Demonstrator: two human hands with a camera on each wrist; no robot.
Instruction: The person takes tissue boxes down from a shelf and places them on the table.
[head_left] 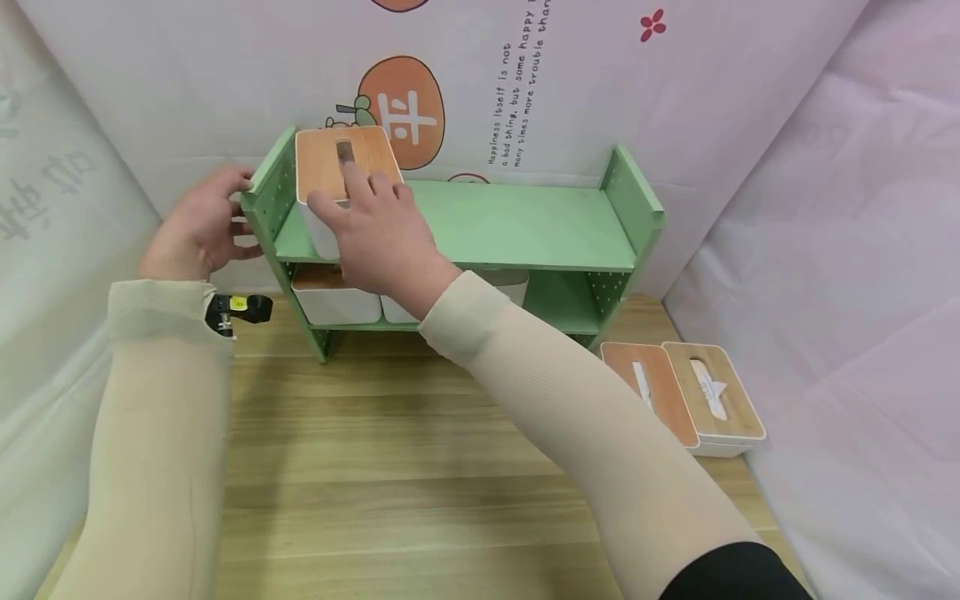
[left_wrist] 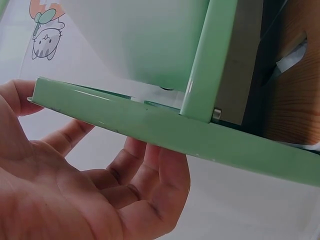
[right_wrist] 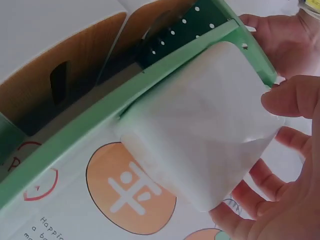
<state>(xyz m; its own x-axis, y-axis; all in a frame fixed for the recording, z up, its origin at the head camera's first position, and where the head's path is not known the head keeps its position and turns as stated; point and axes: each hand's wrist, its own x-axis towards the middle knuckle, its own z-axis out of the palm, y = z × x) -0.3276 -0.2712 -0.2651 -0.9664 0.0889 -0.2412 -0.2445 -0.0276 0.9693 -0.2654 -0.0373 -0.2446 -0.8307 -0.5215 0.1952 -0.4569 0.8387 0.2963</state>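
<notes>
Tissue box (head_left: 327,171) perhaps rests by left panel (head_left: 281,185), shelf (head_left: 517,223) stretching right.

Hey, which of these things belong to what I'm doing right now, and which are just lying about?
Likely part of the job:
wooden-lidded box, gripped by your right hand
green shelf, its side held by your left hand

Seemingly just lying about, untouched:
white boxes on the lower tier
two tissue boxes on the wooden surface
</notes>
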